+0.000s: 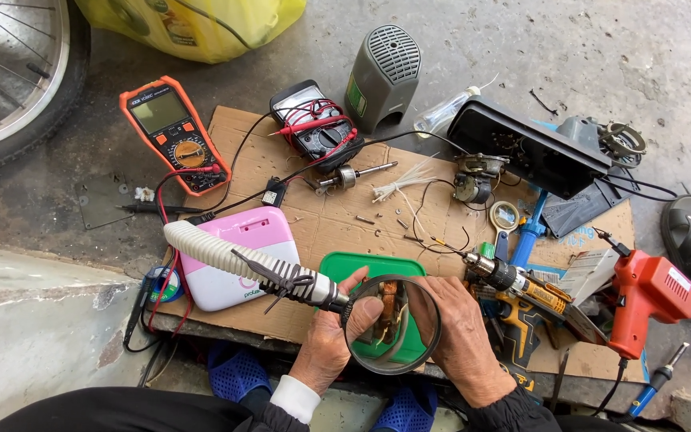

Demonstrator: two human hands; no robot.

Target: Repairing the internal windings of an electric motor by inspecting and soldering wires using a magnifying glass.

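Well up-left of fingers: yellow bag [201,28], printed patch on it. Just above fingers: green lid [369,268]; pink-white box [241,256] to left. Left hand [325,348] and right hand [461,340] fingers curled around small part [389,308] seen through magnifier [392,324] on ribbed hose [241,260]. Part's long axis roughly upright in view; which way it points unclear. Orange meter [173,132] on concrete, cardboard [337,220] beneath clutter, red soldering gun [645,296] right.

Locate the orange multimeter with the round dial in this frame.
In the head view, the orange multimeter lies upper left on the concrete floor, just off the cardboard sheet's left edge, between the bicycle wheel and the black multimeter.
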